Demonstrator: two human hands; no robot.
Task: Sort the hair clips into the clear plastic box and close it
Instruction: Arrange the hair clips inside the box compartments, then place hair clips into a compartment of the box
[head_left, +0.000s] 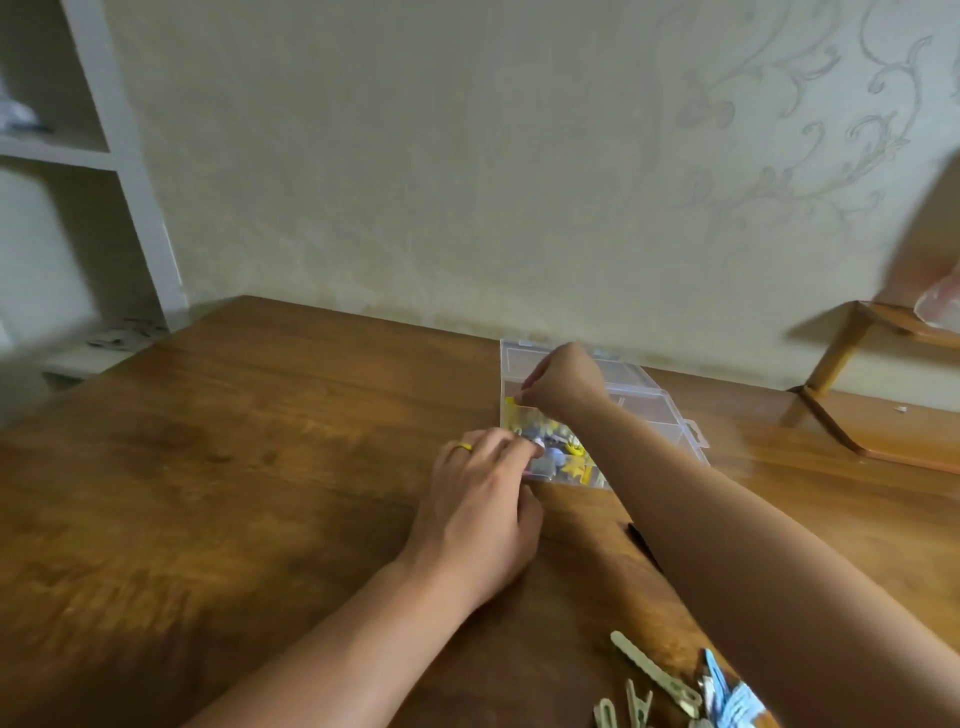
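The clear plastic box (654, 400) lies on the wooden table (234, 441) near the wall, its compartments showing. Yellow, grey and blue hair clips (569, 457) fill its near left compartments. My right hand (563, 382) hovers over the box's left side and pinches a yellow clip (511, 402) at the box's left wall. My left hand (483, 499), with a yellow ring, rests at the box's near left corner, fingertips curled onto its edge. More clips, beige (654, 673) and light blue (732, 693), lie on the table near the bottom edge, partly hidden by my right forearm.
A wooden stand (852, 410) sits on the table at the right, by the wall. White shelves (98, 156) stand at the left beyond the table's corner. The patterned wall runs just behind the box.
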